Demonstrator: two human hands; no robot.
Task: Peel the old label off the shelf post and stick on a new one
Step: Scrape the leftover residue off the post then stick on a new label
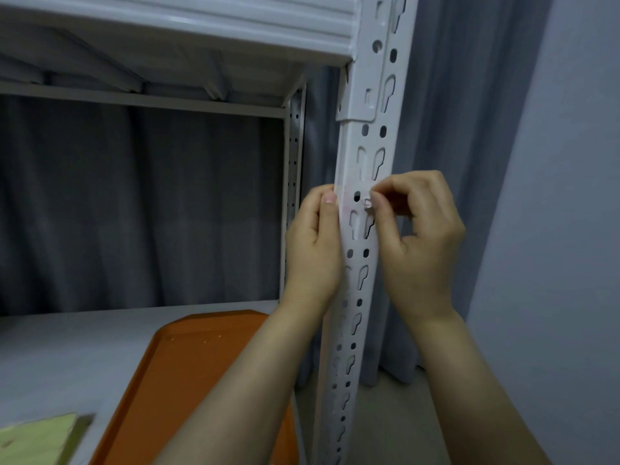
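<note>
Head view puts the shelf post [360,229] just right of centre, running from 1 o'clock down to 6 o'clock. It is white-painted metal punched with round holes and keyhole slots. The old label [368,203] is on its face at about 2 o'clock from centre: a small pale scrap, rolled and crumpled at its free end. A faint pinkish band runs across the post beside it, either paper or glue, I cannot tell which.

By its look the label is thin paper — next to weightless, limp, and likely to tear into shreds rather than lift whole. The best hold is probably the curled loose edge, close to where it still sticks, pulled low along the metal. The post looks rigid and smooth, so it should serve well as a brace.

On the right hand [422,236], the thumb and forefinger tips pinch the crumpled scrap and the other fingers are curled in. The left hand [313,250] lays its thumb along the post's near edge level with the label. Its fingers pass behind the post out of sight, so it seems to clasp the post.

An orange tray [201,364] lies on the shelf [67,347] at 7 o'clock, with a blurred yellowish thing in the 8 o'clock corner. No new label can be made out.
</note>
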